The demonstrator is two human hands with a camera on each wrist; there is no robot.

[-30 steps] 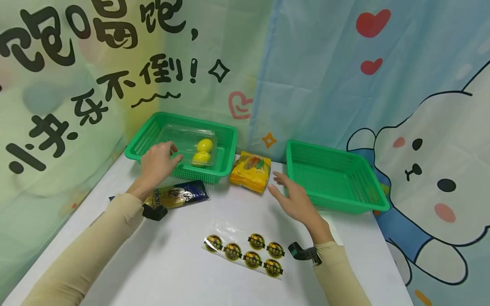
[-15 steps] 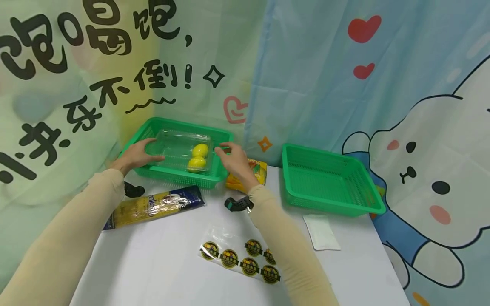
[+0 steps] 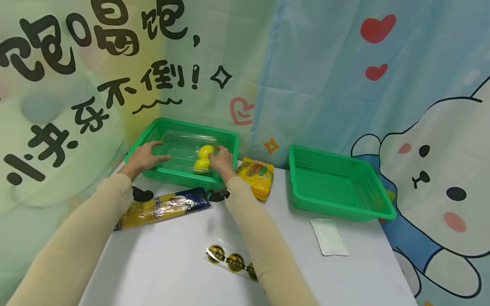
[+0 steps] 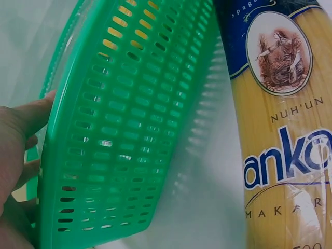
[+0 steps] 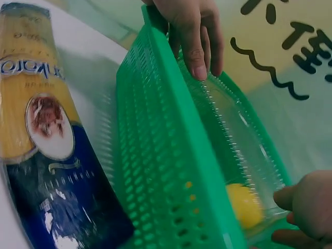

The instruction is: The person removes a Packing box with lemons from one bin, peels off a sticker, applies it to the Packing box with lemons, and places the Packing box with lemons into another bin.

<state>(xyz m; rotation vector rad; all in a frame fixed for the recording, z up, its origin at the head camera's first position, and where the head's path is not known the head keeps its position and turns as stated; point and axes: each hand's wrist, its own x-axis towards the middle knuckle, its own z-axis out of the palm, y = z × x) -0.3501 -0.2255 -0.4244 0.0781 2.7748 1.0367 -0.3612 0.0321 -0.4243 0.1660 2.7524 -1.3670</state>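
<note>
A clear plastic box (image 3: 181,148) with two yellow lemons (image 3: 206,151) showing through it sits in the left green basket (image 3: 183,180). My left hand (image 3: 144,158) is at the box's left end, thumb and fingers spread, reaching over the basket rim; the right wrist view shows its straight fingertips at the box's ridged edge. At the opposite end, beside the lemons, my right hand (image 3: 222,160) grips the box's corner with thumb and bent fingers. A pack of spaghetti (image 3: 164,207) lies before the basket, under my left wrist; its label fills much of the left wrist view.
A yellow packet (image 3: 257,176) lies between the left basket and a second green basket (image 3: 337,208) at the right. A small white packet (image 3: 329,238) lies in front of that one. A clear sheet of round stickers (image 3: 234,262) is partly hidden by my right forearm. A printed curtain (image 3: 314,85) hangs behind.
My right hand has swung left from beside the right basket to the box's right end. My left hand has shifted from above the basket to the box's left end, uncovering the spaghetti pack.
</note>
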